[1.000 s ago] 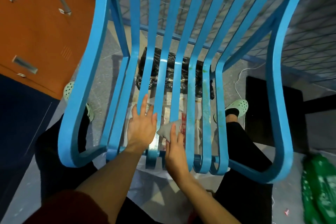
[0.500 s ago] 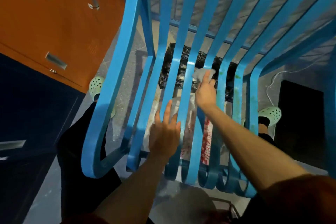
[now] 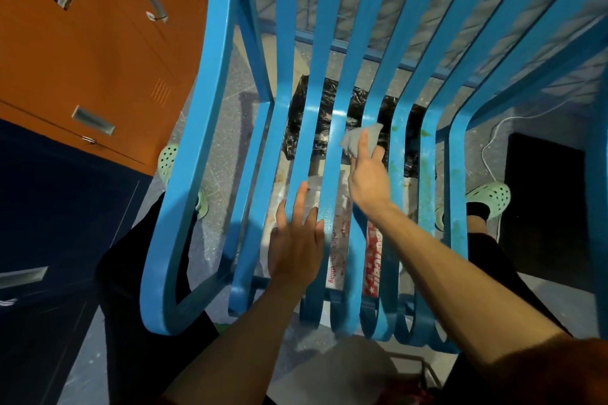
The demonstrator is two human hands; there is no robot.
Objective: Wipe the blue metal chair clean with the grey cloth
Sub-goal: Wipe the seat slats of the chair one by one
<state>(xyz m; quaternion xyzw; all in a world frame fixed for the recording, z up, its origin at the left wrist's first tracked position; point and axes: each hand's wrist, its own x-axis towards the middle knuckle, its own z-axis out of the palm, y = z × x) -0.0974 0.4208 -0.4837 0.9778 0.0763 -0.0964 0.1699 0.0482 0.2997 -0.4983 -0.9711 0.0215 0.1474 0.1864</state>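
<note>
While the left hand [image 3: 296,246] lies flat with fingers spread on the slats of the blue metal chair [image 3: 200,154], the right hand [image 3: 370,174] presses the crumpled grey cloth [image 3: 357,138] against a slat at the seat's bend.

Blue chair [image 3: 200,148], grey cloth [image 3: 357,138], orange locker [image 3: 98,52], perhaps greenish stains [image 3: 427,181].

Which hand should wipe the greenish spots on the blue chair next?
The right hand: it holds the grey cloth, just beside the spotted slats. The left hand rests flat on slats farther left, with no cloth.
</note>
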